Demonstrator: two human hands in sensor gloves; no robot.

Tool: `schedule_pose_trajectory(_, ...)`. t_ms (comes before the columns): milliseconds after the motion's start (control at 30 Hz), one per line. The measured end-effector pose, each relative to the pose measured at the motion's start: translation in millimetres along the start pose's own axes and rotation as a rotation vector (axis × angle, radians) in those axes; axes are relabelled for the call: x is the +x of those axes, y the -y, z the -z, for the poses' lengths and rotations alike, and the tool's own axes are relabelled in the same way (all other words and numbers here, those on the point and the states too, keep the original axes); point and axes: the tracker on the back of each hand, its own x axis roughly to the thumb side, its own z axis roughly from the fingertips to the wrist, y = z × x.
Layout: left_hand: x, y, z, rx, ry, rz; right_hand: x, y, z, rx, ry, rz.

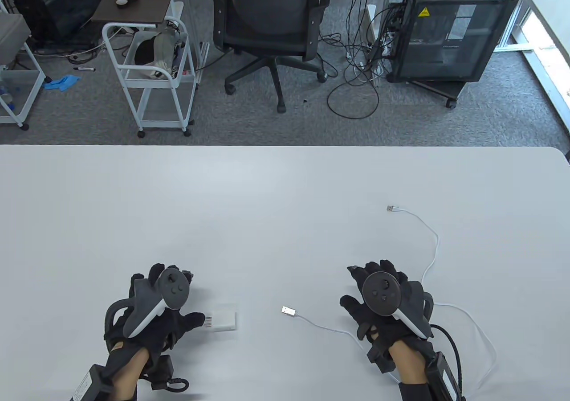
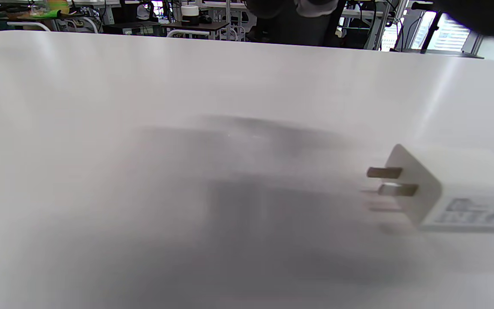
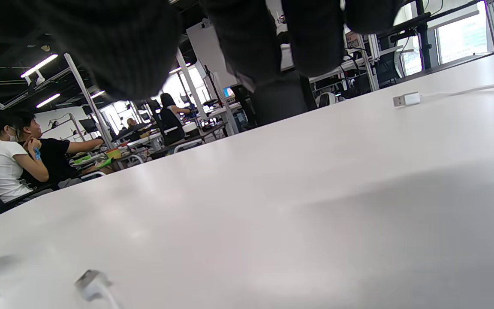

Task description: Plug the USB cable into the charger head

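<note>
A white charger head (image 1: 222, 321) lies on the white table (image 1: 285, 223), prongs toward my left hand (image 1: 167, 305). In the left wrist view the charger head (image 2: 457, 193) lies at the right with two prongs showing. My left hand is open, its thumb tip next to the prongs. A white USB cable (image 1: 434, 249) lies at the right, one plug (image 1: 289, 311) near the charger, the other plug (image 1: 392, 208) farther back. My right hand (image 1: 378, 289) is open and empty, resting over the cable, right of the near plug. The right wrist view shows the near plug (image 3: 90, 285) and the far plug (image 3: 406, 99).
The table's far edge (image 1: 285, 146) runs across the middle of the table view. Beyond it on the floor stand an office chair (image 1: 267, 26), a white cart (image 1: 151, 75) and a black cabinet (image 1: 449, 31).
</note>
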Motion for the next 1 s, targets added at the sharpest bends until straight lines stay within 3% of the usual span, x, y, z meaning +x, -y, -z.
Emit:
schedule_pose_trajectory(200, 14, 2, -5, 0.014, 0.084, 0.007, 2, -2, 0, 0.022, 0.0, -0.004)
schedule_pose_trajectory(367, 32, 3, -13, 0.042, 0.232, -0.072, 3, -2, 0, 0.028, 0.005, 0.007)
schedule_pose_trajectory(667, 65, 20, -19, 0.029, 0.326, 0.097, 7, -7, 1, 0.055, 0.016, 0.007)
schedule_pose_trajectory(800, 73, 24, -12, 0.031, 0.299, 0.116, 12, -11, 0, 0.079, 0.031, 0.005)
schedule_pose_trajectory(1000, 72, 50, 10, -0.106, 0.167, 0.249, 20, -15, -2, 0.095, 0.051, -0.009)
